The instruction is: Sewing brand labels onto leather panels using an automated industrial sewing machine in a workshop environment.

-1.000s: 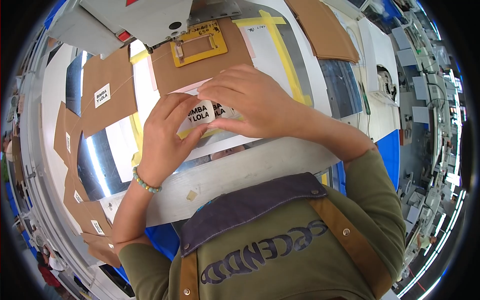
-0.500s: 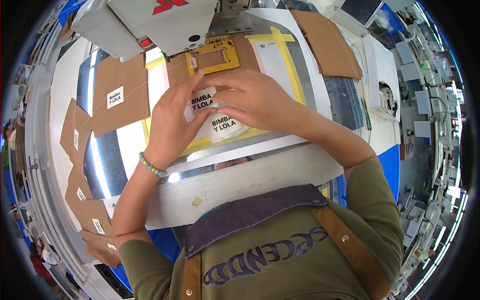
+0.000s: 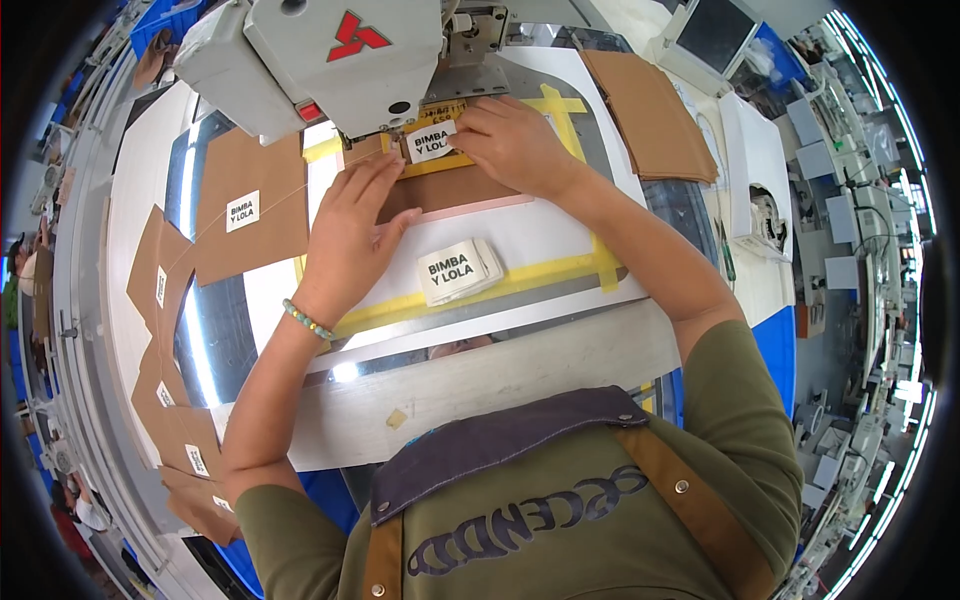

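Note:
A white fabric label point(image 3: 431, 142) with black print lies within the window of a yellow frame point(image 3: 440, 167), under the head of a sewing machine point(image 3: 335, 50). The thumb and fingers of my right hand point(image 3: 515, 148) are pinched at the label's right edge. My left hand point(image 3: 352, 232) reaches to the frame's left end; its fingertips rest there beside the needle area, its thumb stands apart and nothing is in it. Brown fabric point(image 3: 455, 190) runs beneath the frame. Nearer to me, a small stack of the same labels point(image 3: 455, 272) sits on the white sheet.
At left, a brown piece with a label point(image 3: 255, 190) trails a thread, with a chain of labelled brown pieces point(image 3: 160, 345) hanging past it. A stack of brown pieces point(image 3: 655, 115) lies at right. Yellow tape point(image 3: 590, 180) borders the white sheet. A white box point(image 3: 755, 180) stands farther right.
Both hands, earlier together around a label above the stack, have moved apart. The label has gone forward into the yellow frame's window. The stack of labels is now uncovered.

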Demonstrator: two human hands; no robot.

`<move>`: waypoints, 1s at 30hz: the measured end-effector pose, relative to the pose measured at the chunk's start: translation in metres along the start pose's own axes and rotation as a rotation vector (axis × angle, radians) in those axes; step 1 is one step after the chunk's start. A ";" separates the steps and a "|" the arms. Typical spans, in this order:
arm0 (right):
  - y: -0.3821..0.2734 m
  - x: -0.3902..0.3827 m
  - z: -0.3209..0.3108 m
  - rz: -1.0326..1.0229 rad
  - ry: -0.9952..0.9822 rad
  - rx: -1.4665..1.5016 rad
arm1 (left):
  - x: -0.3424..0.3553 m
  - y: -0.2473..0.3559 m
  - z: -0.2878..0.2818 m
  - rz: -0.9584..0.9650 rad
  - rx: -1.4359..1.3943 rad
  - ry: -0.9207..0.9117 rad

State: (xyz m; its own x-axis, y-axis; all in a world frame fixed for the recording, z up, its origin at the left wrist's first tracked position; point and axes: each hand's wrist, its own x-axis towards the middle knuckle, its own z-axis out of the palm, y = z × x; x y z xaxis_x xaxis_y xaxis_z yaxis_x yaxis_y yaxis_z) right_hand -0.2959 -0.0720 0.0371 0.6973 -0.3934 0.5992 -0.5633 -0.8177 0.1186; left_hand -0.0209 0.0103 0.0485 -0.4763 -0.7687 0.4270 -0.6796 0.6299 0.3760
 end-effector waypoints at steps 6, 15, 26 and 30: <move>-0.001 -0.004 0.006 -0.010 0.012 0.069 | 0.002 -0.001 0.013 0.044 0.131 -0.101; -0.004 -0.018 -0.013 0.080 -0.308 0.170 | 0.009 -0.014 0.014 0.055 0.168 -0.186; -0.012 -0.002 0.002 0.065 -0.281 0.174 | 0.012 -0.022 0.016 0.090 0.165 -0.173; -0.013 -0.008 0.013 0.105 -0.251 0.283 | 0.007 -0.024 0.009 0.048 0.077 -0.157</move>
State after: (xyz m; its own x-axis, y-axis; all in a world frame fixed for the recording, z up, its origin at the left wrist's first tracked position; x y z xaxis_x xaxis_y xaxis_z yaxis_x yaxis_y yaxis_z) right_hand -0.2889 -0.0637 0.0204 0.7486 -0.5432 0.3802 -0.5175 -0.8372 -0.1771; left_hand -0.0128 -0.0115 0.0355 -0.5864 -0.7496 0.3070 -0.6918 0.6606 0.2915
